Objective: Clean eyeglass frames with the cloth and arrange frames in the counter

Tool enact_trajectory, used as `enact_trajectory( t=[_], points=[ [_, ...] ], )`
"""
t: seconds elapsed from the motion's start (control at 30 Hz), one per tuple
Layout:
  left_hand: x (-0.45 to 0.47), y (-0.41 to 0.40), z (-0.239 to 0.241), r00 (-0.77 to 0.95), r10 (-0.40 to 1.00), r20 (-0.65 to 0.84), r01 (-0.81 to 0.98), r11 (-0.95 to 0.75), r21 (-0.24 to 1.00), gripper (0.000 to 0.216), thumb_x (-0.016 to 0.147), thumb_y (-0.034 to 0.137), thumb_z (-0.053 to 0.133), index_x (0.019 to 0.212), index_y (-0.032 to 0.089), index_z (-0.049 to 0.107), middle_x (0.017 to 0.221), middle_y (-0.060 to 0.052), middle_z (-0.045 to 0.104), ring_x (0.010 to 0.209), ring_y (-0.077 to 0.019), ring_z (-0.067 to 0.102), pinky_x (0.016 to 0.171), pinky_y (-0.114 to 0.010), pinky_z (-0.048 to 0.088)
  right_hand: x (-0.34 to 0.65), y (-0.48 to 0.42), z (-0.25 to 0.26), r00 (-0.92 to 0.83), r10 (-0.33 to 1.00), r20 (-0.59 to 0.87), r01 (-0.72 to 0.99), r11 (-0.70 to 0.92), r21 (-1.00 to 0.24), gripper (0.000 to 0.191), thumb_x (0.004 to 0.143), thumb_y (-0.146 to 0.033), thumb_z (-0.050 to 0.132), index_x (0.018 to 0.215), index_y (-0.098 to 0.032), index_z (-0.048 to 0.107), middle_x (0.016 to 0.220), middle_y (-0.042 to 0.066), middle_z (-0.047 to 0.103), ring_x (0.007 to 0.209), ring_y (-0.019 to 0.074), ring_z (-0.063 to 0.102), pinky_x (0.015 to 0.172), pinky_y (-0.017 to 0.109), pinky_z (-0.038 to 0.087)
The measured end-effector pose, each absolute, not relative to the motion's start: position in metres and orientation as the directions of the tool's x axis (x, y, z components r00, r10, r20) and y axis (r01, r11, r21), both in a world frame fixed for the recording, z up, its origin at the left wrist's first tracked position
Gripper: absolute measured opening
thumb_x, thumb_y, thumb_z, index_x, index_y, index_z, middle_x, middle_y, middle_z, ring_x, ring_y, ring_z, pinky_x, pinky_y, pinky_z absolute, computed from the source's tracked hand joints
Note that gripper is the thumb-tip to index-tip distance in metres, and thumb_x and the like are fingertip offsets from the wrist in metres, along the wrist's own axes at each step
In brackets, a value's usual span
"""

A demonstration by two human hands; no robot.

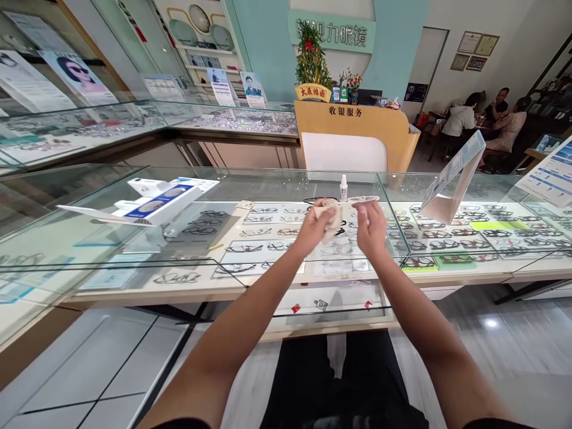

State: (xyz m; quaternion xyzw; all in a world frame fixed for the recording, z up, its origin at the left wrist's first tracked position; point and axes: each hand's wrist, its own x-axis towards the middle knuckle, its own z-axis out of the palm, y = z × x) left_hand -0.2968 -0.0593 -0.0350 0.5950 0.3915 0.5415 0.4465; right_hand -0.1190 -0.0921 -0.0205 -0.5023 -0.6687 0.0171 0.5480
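Observation:
My left hand [313,227] is closed on a crumpled beige cloth [332,219], held above the glass counter. Close by on the right, my right hand [372,227] is pinched, thumb against fingers, level with the cloth. Whatever thin thing it grips is too small to make out. Just behind my hands, a pale thin-framed pair of glasses [364,198] and a dark pair of glasses [319,200] show in part. A small white bottle [344,189] stands upright behind the cloth.
Rows of eyeglasses [261,232] fill the glass display case [250,185] below. A folded white-and-blue card display [165,199] is at left, a standing card [453,176] at right. Beyond is a wooden cashier desk [404,134]; several people [462,122] sit far right.

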Motion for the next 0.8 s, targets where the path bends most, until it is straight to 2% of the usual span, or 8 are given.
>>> enact_trajectory(
  t=[0.1,0.2,0.3,0.43,0.6,0.7,0.8],
  points=[
    [-0.318,-0.042,-0.030,-0.186,0.906,0.381,0.215,-0.341,0.915,0.027,0.091,0.043,0.063,0.110,0.025,0.061,0.107,-0.006,0.073,0.098,-0.0243,0.070,0.087,-0.038,0.058,-0.091,-0.080,-0.009,0.181,0.898,0.402,0.725,0.154,-0.672,0.088,0.110,-0.077,0.016,0.079,-0.023,0.077,0.079,0.014,0.075,0.084,0.0305,0.074,0.082,0.042,0.053],
    [-0.342,-0.029,-0.028,-0.302,0.817,0.492,0.503,-0.302,0.810,0.026,0.088,0.032,0.063,0.113,0.023,0.063,0.116,-0.008,0.073,0.110,-0.0281,0.069,0.100,-0.042,0.056,-0.077,-0.070,-0.005,0.197,0.960,0.197,0.805,-0.043,-0.592,0.079,0.111,-0.073,0.028,0.070,-0.023,0.073,0.067,0.015,0.069,0.086,0.0349,0.074,0.084,0.045,0.053],
    [-0.359,-0.020,-0.032,-0.320,0.825,0.467,0.679,-0.144,0.720,0.033,0.087,0.023,0.063,0.120,0.022,0.065,0.124,-0.012,0.071,0.122,-0.0336,0.067,0.109,-0.048,0.053,-0.078,-0.065,-0.010,0.197,0.976,0.097,0.860,-0.125,-0.494,0.066,0.114,-0.060,0.035,0.076,-0.022,0.073,0.066,0.016,0.069,0.095,0.0385,0.075,0.088,0.048,0.052],
    [-0.367,-0.011,-0.044,-0.358,0.860,0.363,0.751,0.035,0.659,0.044,0.083,0.019,0.068,0.127,0.023,0.064,0.128,-0.018,0.066,0.122,-0.0418,0.066,0.106,-0.056,0.053,-0.084,-0.063,-0.023,0.132,0.989,0.062,0.874,-0.086,-0.478,0.061,0.113,-0.060,0.041,0.078,-0.020,0.072,0.060,0.015,0.066,0.093,0.0388,0.075,0.087,0.049,0.053],
    [-0.369,-0.008,-0.054,-0.390,0.873,0.292,0.750,0.117,0.651,0.047,0.081,0.020,0.073,0.127,0.022,0.063,0.131,-0.021,0.065,0.121,-0.0453,0.066,0.102,-0.060,0.056,-0.078,-0.067,-0.026,0.099,0.989,0.114,0.840,-0.021,-0.542,0.062,0.106,-0.069,0.052,0.068,-0.023,0.068,0.054,0.013,0.062,0.083,0.0364,0.073,0.085,0.048,0.054],
    [-0.372,-0.011,-0.057,-0.410,0.872,0.268,0.745,0.151,0.650,0.049,0.081,0.020,0.075,0.128,0.023,0.062,0.132,-0.021,0.064,0.125,-0.0454,0.065,0.104,-0.062,0.055,-0.081,-0.080,-0.013,0.067,0.990,0.127,0.803,0.022,-0.596,0.071,0.106,-0.076,0.045,0.062,-0.025,0.065,0.051,0.012,0.062,0.073,0.0317,0.071,0.080,0.045,0.053],
    [-0.372,-0.015,-0.059,-0.424,0.870,0.252,0.739,0.171,0.652,0.051,0.081,0.022,0.077,0.129,0.022,0.061,0.134,-0.023,0.063,0.131,-0.0465,0.062,0.109,-0.063,0.052,-0.091,-0.097,0.001,-0.004,0.983,0.183,0.673,0.138,-0.727,0.083,0.104,-0.087,0.032,0.061,-0.024,0.066,0.051,0.007,0.063,0.063,0.0245,0.068,0.072,0.038,0.052]
  ],
)
